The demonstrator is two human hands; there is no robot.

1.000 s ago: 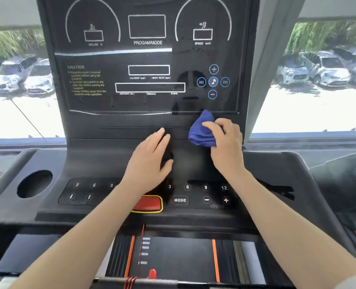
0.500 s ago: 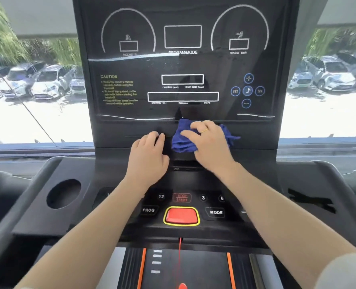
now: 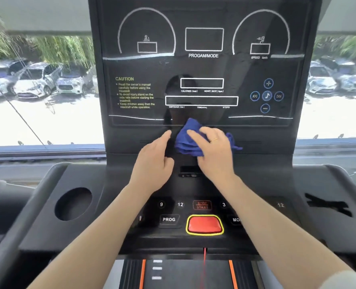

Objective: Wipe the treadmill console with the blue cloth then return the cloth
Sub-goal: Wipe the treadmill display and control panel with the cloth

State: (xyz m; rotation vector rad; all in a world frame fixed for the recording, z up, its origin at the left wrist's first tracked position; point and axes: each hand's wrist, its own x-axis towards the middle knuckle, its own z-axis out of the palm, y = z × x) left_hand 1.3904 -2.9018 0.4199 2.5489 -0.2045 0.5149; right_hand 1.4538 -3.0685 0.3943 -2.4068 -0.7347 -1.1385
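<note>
**Below the display panel, blue cloth under the right hand**

At the foot of the treadmill console [image 3: 202, 65], on the dark strip just under the glossy display panel, the blue cloth [image 3: 185, 140] lies bunched. The right hand [image 3: 212, 153] lies on top of it, fingers fairly straight and spread over the folds, pressing the cloth against the console face; a thin ring [image 3: 215, 139] shows on one finger. Part of the cloth sticks out past the far side of the fingers toward the panel's lower edge, and a small tail shows to the right of the hand.

The left hand [image 3: 155, 161] rests flat on the same dark strip just left of the cloth, fingers extended and close together, holding nothing. Whether its fingertips touch the cloth's edge cannot be told.

Nearer to the person, between the two forearms, sits the red stop button [image 3: 204, 224] with its yellow rim, with the STOP/START key [image 3: 202, 205] just beyond it and the PROG key [image 3: 168, 219] to its left. A round cup holder [image 3: 73, 204] is sunk into the left wing of the console. Through the window [image 3: 41, 84] to either side, parked cars [image 3: 37, 78] and trees are visible.
</note>
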